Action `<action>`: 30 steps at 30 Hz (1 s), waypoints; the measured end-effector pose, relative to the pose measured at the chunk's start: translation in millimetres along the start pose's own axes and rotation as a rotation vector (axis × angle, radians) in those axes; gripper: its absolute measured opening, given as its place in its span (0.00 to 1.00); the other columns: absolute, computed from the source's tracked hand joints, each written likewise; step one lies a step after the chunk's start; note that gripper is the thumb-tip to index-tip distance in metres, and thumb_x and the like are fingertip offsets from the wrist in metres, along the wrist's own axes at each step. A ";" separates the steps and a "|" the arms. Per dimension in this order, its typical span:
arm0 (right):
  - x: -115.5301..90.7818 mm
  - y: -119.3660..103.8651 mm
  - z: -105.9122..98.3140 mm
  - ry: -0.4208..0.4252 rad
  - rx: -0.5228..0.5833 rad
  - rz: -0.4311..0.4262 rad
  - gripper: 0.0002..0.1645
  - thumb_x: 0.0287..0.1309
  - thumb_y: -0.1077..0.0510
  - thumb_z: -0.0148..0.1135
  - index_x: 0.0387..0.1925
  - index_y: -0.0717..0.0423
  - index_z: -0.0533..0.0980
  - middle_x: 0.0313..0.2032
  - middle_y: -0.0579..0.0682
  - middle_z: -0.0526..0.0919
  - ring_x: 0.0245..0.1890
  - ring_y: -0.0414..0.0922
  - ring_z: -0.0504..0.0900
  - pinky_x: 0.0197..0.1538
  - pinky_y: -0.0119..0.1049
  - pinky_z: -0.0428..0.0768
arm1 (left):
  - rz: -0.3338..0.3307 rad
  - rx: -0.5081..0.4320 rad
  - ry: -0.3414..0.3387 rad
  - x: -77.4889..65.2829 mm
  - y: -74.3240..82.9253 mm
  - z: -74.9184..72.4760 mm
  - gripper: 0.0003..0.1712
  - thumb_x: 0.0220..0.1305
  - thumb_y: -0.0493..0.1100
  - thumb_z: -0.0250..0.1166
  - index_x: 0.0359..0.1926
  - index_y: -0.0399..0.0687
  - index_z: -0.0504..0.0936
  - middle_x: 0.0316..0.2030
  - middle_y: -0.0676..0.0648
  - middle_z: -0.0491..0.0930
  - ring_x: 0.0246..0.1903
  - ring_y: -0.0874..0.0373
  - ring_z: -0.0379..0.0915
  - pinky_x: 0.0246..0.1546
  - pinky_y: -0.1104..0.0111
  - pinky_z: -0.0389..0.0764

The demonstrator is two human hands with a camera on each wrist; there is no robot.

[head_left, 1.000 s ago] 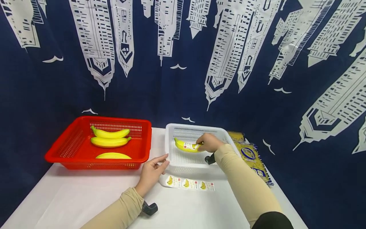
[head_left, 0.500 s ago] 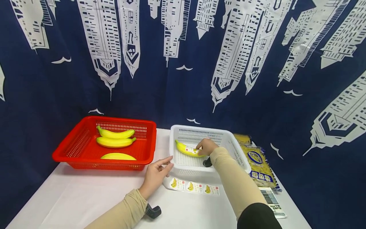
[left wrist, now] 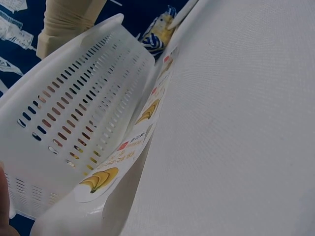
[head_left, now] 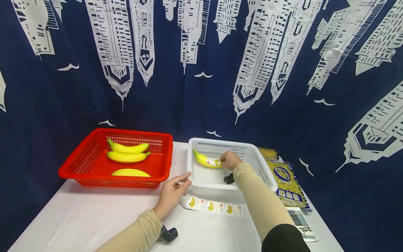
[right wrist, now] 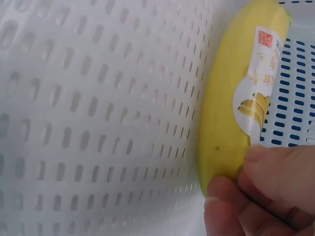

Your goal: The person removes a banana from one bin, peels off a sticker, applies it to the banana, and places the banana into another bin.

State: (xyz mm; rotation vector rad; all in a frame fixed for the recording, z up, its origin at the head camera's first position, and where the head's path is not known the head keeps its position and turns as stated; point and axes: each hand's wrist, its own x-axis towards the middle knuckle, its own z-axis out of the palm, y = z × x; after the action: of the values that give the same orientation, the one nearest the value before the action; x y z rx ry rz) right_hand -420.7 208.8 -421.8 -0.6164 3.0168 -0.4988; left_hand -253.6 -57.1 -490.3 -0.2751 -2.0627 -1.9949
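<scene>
A yellow banana (head_left: 200, 158) with a white label (right wrist: 258, 78) lies in the white basket (head_left: 192, 168). My right hand (head_left: 231, 160) pinches its near-right end between thumb and fingers, clear in the right wrist view, where the label faces up beside the thumb. At the basket's front left corner is my left hand (head_left: 172, 192), its index fingertip on the rim and the thumb apart from it. Just in front of the basket, a strip of banana stickers (head_left: 214, 206) lies on the table; its left end curls up in the left wrist view.
A red basket (head_left: 72, 171) with three bananas stands on the left. Yellow-and-blue packets (head_left: 284, 182) lie along the right side of the white basket, with a printed sheet (head_left: 302, 224) nearer the front. A dark blue curtain (head_left: 176, 112) hangs behind the table.
The head view has shifted slightly. My right hand has slid toward the banana's right end, uncovering more of the label, and the banana sits a little farther back. The left hand stays at the corner.
</scene>
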 end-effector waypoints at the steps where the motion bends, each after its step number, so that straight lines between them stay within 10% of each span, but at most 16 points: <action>1: -0.2 0.0 0.2 0.003 -0.004 -0.002 0.11 0.50 0.72 0.62 0.28 0.57 0.87 0.25 0.47 0.84 0.25 0.44 0.72 0.33 0.35 0.70 | -0.003 0.003 0.000 -0.4 -0.3 -0.1 0.22 0.63 0.42 0.74 0.58 0.52 0.87 0.41 0.47 0.86 0.21 0.59 0.78 0.18 0.75 0.70; 6: -2.2 -2.9 -0.1 0.001 -0.011 0.036 0.15 0.53 0.70 0.62 0.41 0.62 0.88 0.37 0.53 0.90 0.32 0.46 0.77 0.39 0.38 0.75 | -0.009 0.008 -0.001 -1.7 -0.7 -0.4 0.22 0.63 0.43 0.74 0.58 0.54 0.87 0.41 0.47 0.86 0.21 0.58 0.78 0.18 0.75 0.71; 21: -1.6 -5.5 -4.1 0.005 -0.007 0.098 0.10 0.60 0.67 0.59 0.29 0.62 0.85 0.27 0.51 0.83 0.25 0.44 0.70 0.29 0.34 0.67 | -0.001 0.002 -0.008 -1.4 0.2 -1.0 0.21 0.64 0.43 0.74 0.59 0.53 0.87 0.41 0.47 0.86 0.22 0.58 0.78 0.18 0.74 0.71; 30: -8.8 -24.9 -14.5 0.080 0.074 0.074 0.18 0.65 0.62 0.57 0.51 0.67 0.84 0.49 0.61 0.88 0.50 0.55 0.85 0.57 0.50 0.81 | 0.000 0.009 -0.010 -1.9 -1.2 -1.8 0.22 0.64 0.43 0.74 0.59 0.53 0.86 0.40 0.47 0.86 0.22 0.59 0.77 0.18 0.75 0.70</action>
State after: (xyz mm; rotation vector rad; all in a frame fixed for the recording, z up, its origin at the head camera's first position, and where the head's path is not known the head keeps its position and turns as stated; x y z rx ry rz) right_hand -404.4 195.0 -400.6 -0.4901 3.0650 -0.6434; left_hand -252.1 -58.8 -491.9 -0.2844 -2.0771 -1.9878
